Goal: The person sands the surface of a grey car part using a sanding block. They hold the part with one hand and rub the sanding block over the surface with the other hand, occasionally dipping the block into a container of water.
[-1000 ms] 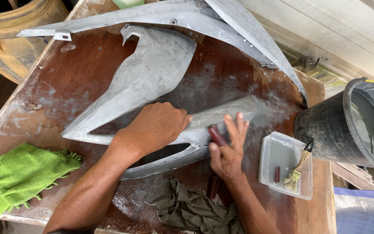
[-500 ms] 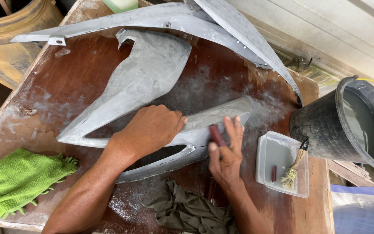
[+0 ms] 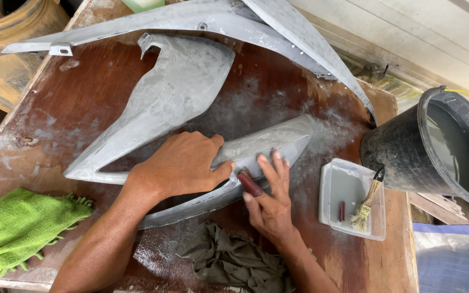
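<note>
A grey, dust-coated curved body panel [image 3: 169,103] lies on a brown wooden table [image 3: 77,103]. My left hand [image 3: 183,163] presses flat on the panel's lower arm. My right hand [image 3: 270,201] sits just right of it, fingers stretched out and pressing a small reddish-brown piece of sandpaper [image 3: 249,183] against the panel's edge. White sanding dust covers the panel and the wood around it.
A second long grey panel [image 3: 278,32] lies at the table's far side. A green cloth [image 3: 17,228] is at front left, a dark rag [image 3: 234,260] at the front. A clear tray [image 3: 348,187] holding a brush [image 3: 367,198] and a black bucket [image 3: 435,146] stand right.
My hands have stayed on the panel. The right hand with the sandpaper has shifted slightly along the panel's edge. The view has shifted a little.
</note>
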